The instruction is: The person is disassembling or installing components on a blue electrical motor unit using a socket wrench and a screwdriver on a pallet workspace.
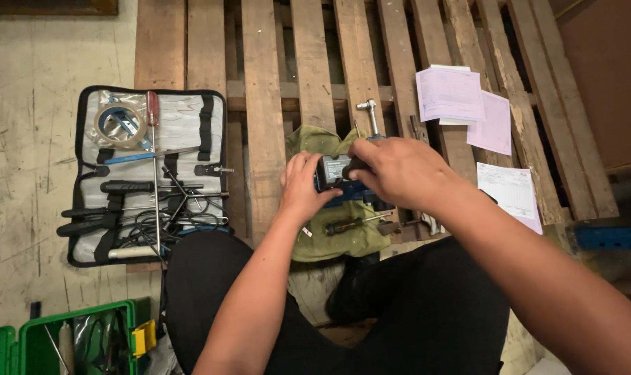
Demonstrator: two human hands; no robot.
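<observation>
A wooden pallet [263, 104] of long slats fills the far half of the view, lying on a scuffed concrete floor [31, 90], with the person's dark-trousered legs [399, 305] at the near edge. On the left, partly over the pallet's edge, an opened tool roll [190, 118] lies flat, holding a roll of tape [119, 127], a red-handled screwdriver [152, 110] and several black-handled tools. Far right on the pallet sit pink and white paper sheets [449, 94]. At the near left corner is an open green case [59, 333]. In the middle, an olive green cloth [315, 142] is spread on the slats, with a small screwdriver [345, 225] on its near part and a metal ratchet wrench [369, 114] just beyond its far edge. Over the cloth, both hands meet on a small blue and grey device [333, 170] with a pale screen (its exact kind is hard to tell). The left hand [303, 191] wraps the device's left end, fingers curled closed around it. The right hand [399, 170] comes in from the right, fingertips pinched together on a dark knob or cap at the device's right side. The device's long axis runs left to right, lying directly between the two hands, both touching it.
</observation>
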